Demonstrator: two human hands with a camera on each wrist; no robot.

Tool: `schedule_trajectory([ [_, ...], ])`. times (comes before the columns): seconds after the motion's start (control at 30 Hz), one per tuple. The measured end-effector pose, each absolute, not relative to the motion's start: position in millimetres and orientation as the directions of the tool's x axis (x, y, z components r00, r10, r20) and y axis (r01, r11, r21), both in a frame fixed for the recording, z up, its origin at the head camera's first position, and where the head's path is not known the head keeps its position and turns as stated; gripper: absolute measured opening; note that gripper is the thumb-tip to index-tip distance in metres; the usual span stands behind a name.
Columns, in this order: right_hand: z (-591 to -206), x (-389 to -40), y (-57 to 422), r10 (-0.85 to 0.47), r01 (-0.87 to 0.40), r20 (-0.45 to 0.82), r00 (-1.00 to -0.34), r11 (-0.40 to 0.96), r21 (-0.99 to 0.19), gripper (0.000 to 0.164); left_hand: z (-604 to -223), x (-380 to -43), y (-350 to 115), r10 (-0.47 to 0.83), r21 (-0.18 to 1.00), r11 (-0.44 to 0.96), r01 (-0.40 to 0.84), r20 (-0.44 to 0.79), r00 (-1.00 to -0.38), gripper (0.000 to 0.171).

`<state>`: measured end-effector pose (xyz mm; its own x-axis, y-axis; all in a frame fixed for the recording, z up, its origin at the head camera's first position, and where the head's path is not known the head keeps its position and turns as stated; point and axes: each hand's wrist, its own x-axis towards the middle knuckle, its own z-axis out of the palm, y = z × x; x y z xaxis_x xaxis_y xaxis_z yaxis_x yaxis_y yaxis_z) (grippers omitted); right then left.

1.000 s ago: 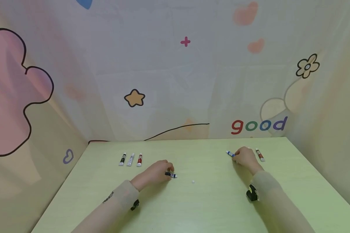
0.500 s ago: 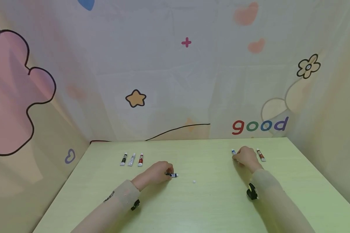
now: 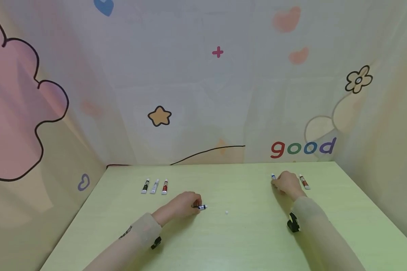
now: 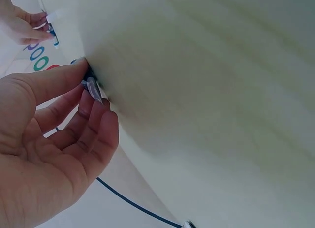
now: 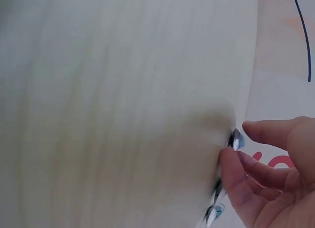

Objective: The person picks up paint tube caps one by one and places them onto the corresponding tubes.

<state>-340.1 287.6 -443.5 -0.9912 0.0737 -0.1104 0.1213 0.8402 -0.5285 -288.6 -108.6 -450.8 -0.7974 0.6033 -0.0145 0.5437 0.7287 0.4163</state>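
My left hand (image 3: 183, 205) pinches a small dark paint tube (image 3: 202, 207) close over the table, its white cap pointing right; the tube's flat silver end (image 4: 92, 90) shows in the left wrist view. At the back right, my right hand (image 3: 288, 184) touches a blue-capped paint tube (image 3: 273, 177) on the table. In the right wrist view this tube (image 5: 236, 139) lies between spread thumb and fingers, the thumb slightly apart from it. A brown-red paint tube (image 3: 304, 182) lies right of that hand. Another tube (image 5: 219, 189) beside it is hidden in the head view.
Black-, white- and red-labelled paint tubes (image 3: 145, 186) (image 3: 154, 186) (image 3: 164, 187) lie in a row at the back left. A tiny white piece (image 3: 226, 212) lies mid-table. A printed curtain (image 3: 203, 94) hangs along the table's (image 3: 244, 241) back edge.
The blue-capped tube has turned from slanting left to pointing toward the back, and the right hand has shifted slightly. The left hand stays in place while its tube turns slightly.
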Motion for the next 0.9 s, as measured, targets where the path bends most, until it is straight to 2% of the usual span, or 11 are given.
schedule_trajectory([
  [0.13, -431.9, -336.8, 293.4, 0.038, 0.089, -0.112, -0.993, 0.862, -0.499, 0.033, -454.8, -283.9, -111.2, 0.614, 0.411, 0.724, 0.554, -0.018, -0.789, 0.01],
  [0.37, -391.4, -329.0, 301.9, -0.013, 0.003, -0.03, -0.999, 0.875, -0.483, 0.045, -455.6, -278.7, -115.9, 0.619, 0.44, 0.709, 0.551, -0.015, -0.785, 0.011],
  [0.57, -375.6, -322.7, 295.9, -0.04, -0.055, 0.043, -0.998, 0.881, -0.47, 0.042, -451.4, -274.0, -118.9, 0.615, 0.464, 0.71, 0.53, -0.041, -0.788, 0.012],
  [0.9, -375.0, -308.7, 262.6, -0.145, -0.188, 0.124, -0.982, 0.842, -0.506, 0.032, -449.6, -261.6, -123.7, 0.61, 0.483, 0.71, 0.513, -0.057, -0.79, 0.013],
])
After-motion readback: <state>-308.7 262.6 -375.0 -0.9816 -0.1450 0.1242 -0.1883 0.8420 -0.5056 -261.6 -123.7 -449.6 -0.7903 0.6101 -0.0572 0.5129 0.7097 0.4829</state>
